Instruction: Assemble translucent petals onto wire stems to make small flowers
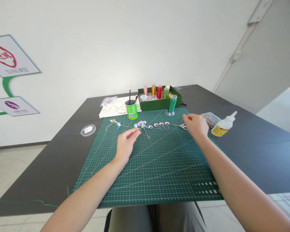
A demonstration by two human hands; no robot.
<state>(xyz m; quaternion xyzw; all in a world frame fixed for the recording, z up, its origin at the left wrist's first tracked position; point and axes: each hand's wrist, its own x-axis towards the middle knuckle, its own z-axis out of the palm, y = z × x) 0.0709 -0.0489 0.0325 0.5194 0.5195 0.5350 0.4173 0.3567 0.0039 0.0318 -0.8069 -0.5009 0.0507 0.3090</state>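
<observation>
Over the cutting mat (154, 167), my left hand (126, 144) pinches a pale blue wired flower (144, 126), with a bit of green at the fingertips and thin stems pointing down to the right. My right hand (195, 125) is raised at the mat's right side, its thumb and fingers pressed together; whatever they hold is too fine to make out. Just left of that hand lies a pair of scissors (183, 126). Several pink-and-white wired petals (161, 124) rest in a row between the hands. Further left are small cream and blue wired flowers (114, 121).
Behind the mat stand a green can (131, 111) with dark sticks, a green thread spool (172, 104) and a green box (154, 104) of spools. A glue bottle (223, 125) and a clear case (210, 118) are at right. A round lid (88, 130) lies left.
</observation>
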